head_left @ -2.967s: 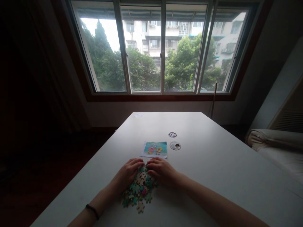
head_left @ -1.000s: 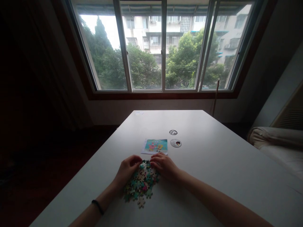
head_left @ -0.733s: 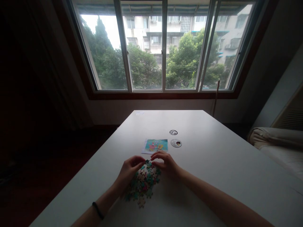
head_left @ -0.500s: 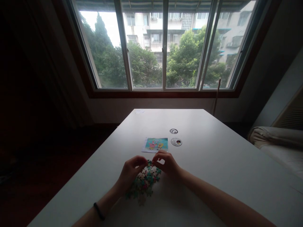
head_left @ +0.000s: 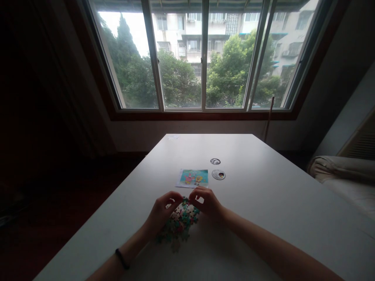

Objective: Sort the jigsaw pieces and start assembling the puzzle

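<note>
A heap of loose jigsaw puzzle pieces [head_left: 181,222], mostly green, teal and pale pink with some red, lies on the white table. My left hand [head_left: 165,207] is at the heap's left side, thumb and forefinger pinched together. Facing it from the right, my right hand [head_left: 205,200] pinches in the same way. The fingertips of both hands nearly meet at a small green puzzle piece [head_left: 185,199] above the heap's far end; fingers partly cover it. Just beyond the hands lies a picture sheet [head_left: 193,177] with pink and yellow cartoon figures on blue.
Two round discs, a nearer one [head_left: 218,174] and a farther one [head_left: 215,161], lie right of the sheet. A clear scrap [head_left: 173,137] is at the far left corner of the table [head_left: 263,203]. A beige padded seat [head_left: 340,171] stands at the right.
Both hands stay nearly in place over the heap, fingertips still pinched close together. The view has shifted very slightly.
</note>
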Action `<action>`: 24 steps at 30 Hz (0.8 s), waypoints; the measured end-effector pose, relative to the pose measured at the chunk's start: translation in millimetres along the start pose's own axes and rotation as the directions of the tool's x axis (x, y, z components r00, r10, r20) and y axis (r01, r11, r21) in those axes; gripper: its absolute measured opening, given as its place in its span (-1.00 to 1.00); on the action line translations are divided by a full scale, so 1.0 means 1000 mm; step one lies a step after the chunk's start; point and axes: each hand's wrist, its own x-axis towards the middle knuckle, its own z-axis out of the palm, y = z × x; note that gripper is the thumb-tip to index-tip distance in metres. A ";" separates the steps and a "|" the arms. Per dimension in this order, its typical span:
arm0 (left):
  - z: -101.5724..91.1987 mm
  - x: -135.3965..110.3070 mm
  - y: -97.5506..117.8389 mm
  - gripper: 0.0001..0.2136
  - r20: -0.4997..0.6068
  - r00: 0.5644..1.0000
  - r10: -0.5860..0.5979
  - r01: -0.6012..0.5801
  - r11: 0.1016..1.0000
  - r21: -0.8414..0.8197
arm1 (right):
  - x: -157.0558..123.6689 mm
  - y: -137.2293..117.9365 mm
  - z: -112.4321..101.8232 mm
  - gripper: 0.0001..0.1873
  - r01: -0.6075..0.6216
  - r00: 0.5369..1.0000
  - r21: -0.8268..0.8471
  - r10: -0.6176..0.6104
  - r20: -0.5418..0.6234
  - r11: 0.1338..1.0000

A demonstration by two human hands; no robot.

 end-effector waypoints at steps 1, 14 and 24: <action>-0.001 0.001 -0.001 -0.84 -0.002 1.000 -0.003 0.003 1.000 0.018 | 0.000 0.001 0.000 -0.86 -0.008 1.000 -0.005 0.008 0.004 1.000; -0.038 0.013 -0.048 -0.73 -0.116 0.984 -0.132 0.155 0.964 0.217 | 0.006 0.012 -0.001 -0.61 -0.209 0.977 0.074 0.211 -0.020 0.975; -0.049 0.015 -0.048 -0.72 0.232 0.958 -0.169 0.119 0.969 0.217 | 0.005 0.013 -0.001 -0.51 -0.201 0.979 0.060 0.203 -0.022 0.978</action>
